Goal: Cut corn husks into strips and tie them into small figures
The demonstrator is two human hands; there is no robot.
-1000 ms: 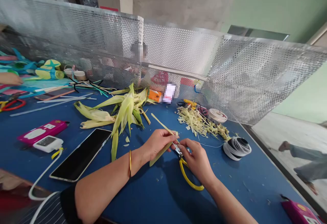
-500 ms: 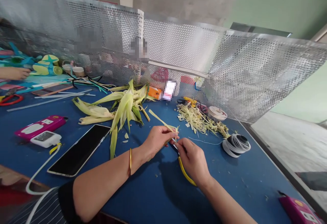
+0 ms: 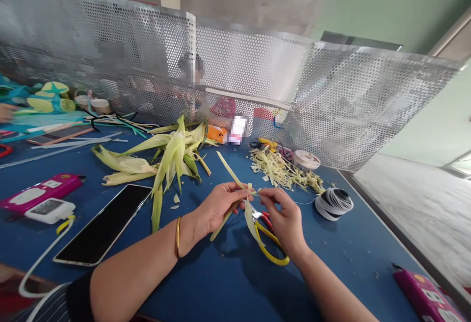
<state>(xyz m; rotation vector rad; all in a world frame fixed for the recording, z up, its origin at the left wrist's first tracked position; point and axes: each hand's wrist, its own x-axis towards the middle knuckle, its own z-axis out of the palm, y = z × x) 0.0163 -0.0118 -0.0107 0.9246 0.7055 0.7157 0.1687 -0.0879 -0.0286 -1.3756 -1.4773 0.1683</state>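
Observation:
My left hand (image 3: pixel 224 204) is closed around pale green corn husk strips (image 3: pixel 231 169), one sticking up and others hanging below the fingers. Close by on the right, my right hand (image 3: pixel 283 211) pinches a thin pale strip at its fingertips; whether that is husk or thread is hard to see. Beneath both hands are scissors (image 3: pixel 271 243) with yellow and red handles, their blades partly hidden by husk. A spool of white thread (image 3: pixel 334 204) stands to the right, its loose thread running toward my right hand.
Corn husks (image 3: pixel 176 150) lie piled at the left rear, and shredded husk (image 3: pixel 274 167) lies behind my hands. A dark-screened phone (image 3: pixel 105 224) and a magenta device (image 3: pixel 42 192) are at left, another magenta device (image 3: pixel 423 290) at front right. A perforated metal screen (image 3: pixel 250 62) borders the table's back.
My right hand has lifted off the scissors area, with more of the scissors now showing. Husk ends now hang below my left hand. The view has shifted slightly right.

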